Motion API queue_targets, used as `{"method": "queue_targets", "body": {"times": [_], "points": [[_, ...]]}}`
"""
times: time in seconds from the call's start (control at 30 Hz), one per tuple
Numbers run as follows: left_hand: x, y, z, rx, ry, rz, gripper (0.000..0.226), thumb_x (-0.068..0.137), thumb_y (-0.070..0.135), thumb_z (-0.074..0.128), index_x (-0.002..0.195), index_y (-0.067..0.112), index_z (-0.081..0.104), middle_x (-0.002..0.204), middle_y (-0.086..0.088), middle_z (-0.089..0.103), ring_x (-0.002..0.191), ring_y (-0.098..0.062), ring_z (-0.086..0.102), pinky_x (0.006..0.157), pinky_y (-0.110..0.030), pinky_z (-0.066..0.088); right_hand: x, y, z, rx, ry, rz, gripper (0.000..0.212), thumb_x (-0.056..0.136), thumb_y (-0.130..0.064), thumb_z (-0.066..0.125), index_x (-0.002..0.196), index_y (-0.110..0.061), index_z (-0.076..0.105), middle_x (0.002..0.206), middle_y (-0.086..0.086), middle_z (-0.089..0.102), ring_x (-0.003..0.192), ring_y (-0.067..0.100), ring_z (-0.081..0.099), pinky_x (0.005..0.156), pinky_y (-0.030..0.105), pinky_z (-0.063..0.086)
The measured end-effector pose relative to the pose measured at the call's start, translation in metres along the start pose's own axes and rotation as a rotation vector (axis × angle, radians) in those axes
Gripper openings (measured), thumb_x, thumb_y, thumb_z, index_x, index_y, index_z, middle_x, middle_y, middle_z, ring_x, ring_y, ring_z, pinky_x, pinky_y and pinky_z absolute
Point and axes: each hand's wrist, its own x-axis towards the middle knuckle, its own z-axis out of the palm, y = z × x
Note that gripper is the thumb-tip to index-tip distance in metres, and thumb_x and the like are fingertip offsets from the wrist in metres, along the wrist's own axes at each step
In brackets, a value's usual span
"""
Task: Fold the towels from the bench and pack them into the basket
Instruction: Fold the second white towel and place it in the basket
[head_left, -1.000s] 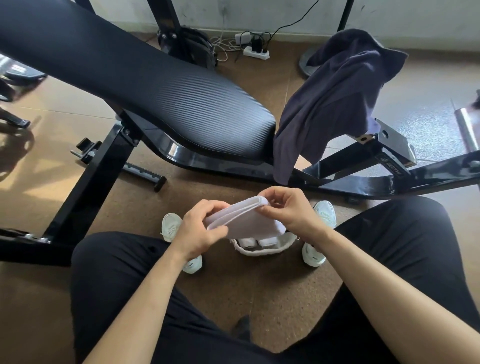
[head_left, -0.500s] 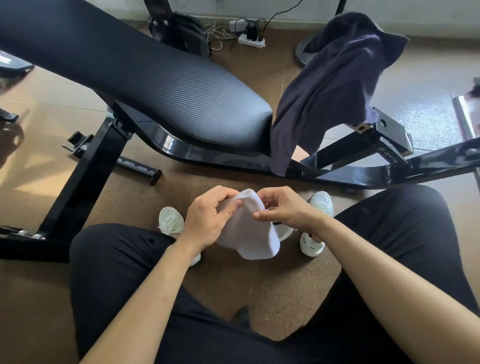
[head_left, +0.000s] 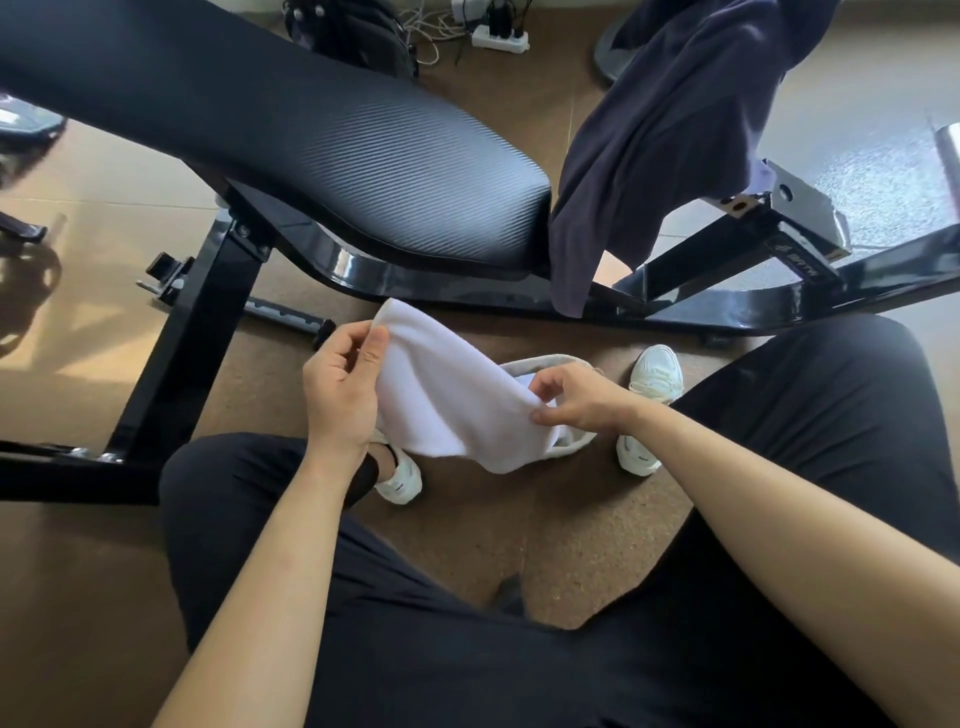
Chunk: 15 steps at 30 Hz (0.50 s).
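A folded white towel (head_left: 447, 395) stretches between my hands above the floor. My left hand (head_left: 340, 387) pinches its upper left end with thumb and fingers. My right hand (head_left: 582, 397) pinches its lower right edge. Under the towel stands a small white basket (head_left: 563, 361) on the floor between my feet; most of it is hidden, and only its rim shows. A dark navy towel (head_left: 675, 135) hangs over the frame of the black bench (head_left: 332, 156) at the upper right.
The bench's black metal legs (head_left: 192, 353) and curved base run across the floor ahead of me. My white shoes (head_left: 652, 374) flank the basket. A power strip with cables (head_left: 498, 39) lies by the far wall. My knees in dark trousers fill the foreground.
My hands have drawn apart, the left up and leftward, spreading the white towel out longer. The basket rim shows again beneath it. The camera has tilted down slightly.
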Motion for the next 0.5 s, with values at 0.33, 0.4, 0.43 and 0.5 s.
{"method": "queue_targets", "body": {"times": [0.33, 0.4, 0.43, 0.5], "points": [[0.009, -0.036, -0.015, 0.016, 0.176, -0.300, 0.018, 0.102, 0.040, 0.056, 0.099, 0.027, 0.069, 0.096, 0.006, 0.067, 0.094, -0.014, 0.061, 0.083, -0.032, 0.052, -0.002, 0.016, -0.007, 0.078, 0.100, 0.170, 0.014, 0.091, -0.019, 0.065, 0.091, -0.007, 0.072, 0.088, 0.010, 0.067, 0.078, 0.013, 0.057, 0.072, 0.026, 0.048], [0.011, -0.042, -0.017, 0.022, 0.199, -0.366, 0.019, 0.100, 0.040, 0.058, 0.099, 0.025, 0.070, 0.095, 0.005, 0.067, 0.093, -0.014, 0.061, 0.088, -0.037, 0.054, -0.003, 0.016, -0.011, 0.234, 0.173, 0.202, 0.013, 0.094, -0.021, 0.063, 0.084, -0.014, 0.067, 0.087, 0.000, 0.062, 0.080, 0.012, 0.055, 0.072, 0.026, 0.047], [0.011, -0.043, -0.017, 0.029, 0.207, -0.386, 0.020, 0.101, 0.039, 0.058, 0.101, 0.022, 0.070, 0.094, 0.005, 0.067, 0.092, -0.014, 0.061, 0.088, -0.038, 0.054, -0.004, 0.014, -0.013, 0.298, 0.208, 0.209, 0.013, 0.096, -0.022, 0.063, 0.084, -0.016, 0.065, 0.087, -0.002, 0.061, 0.080, 0.011, 0.054, 0.071, 0.024, 0.045], [0.010, -0.044, -0.016, 0.050, 0.217, -0.407, 0.021, 0.101, 0.037, 0.057, 0.100, 0.020, 0.069, 0.091, 0.006, 0.066, 0.091, -0.015, 0.060, 0.085, -0.038, 0.053, -0.004, 0.014, -0.016, 0.359, 0.280, 0.201, 0.012, 0.096, -0.024, 0.064, 0.089, -0.015, 0.067, 0.090, -0.002, 0.063, 0.083, 0.012, 0.055, 0.073, 0.025, 0.046]]}}
